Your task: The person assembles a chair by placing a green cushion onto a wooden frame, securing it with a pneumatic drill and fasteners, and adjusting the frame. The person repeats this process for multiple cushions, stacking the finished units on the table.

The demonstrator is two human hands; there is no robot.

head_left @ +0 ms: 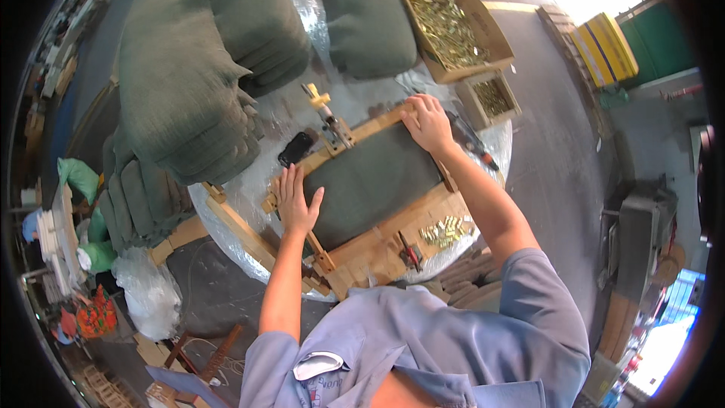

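Bracing a dark green panel in a wooden jig, one hand at each far corner

Panel [374, 185]: fabric-covered, lying flat inside a wooden jig [381, 122] on the plastic-wrapped surface [283, 111].

Left hand [297, 210]: at the panel's far left corner, fingers extended and spread, thumb over the fabric.

Right hand [432, 130]: at the far right corner, fingers bent over the jig's rail; from this angle I cannot tell whether they grip the wood or only rest on it.

A clamp with a yellow handle [320, 100] stands on the far rail, between the hands. A black object [295, 149] lies just beyond the left hand; a dark tool with an orange end [474, 143] lies beside the right wrist.

Near side: loose brass-coloured pieces [447, 232] and a red-and-black hand tool [410, 253]. Far right: a large cardboard box [495, 36] and a smaller box [469, 100], both holding metal pieces. Far left: stacked green fabric pieces [177, 79].
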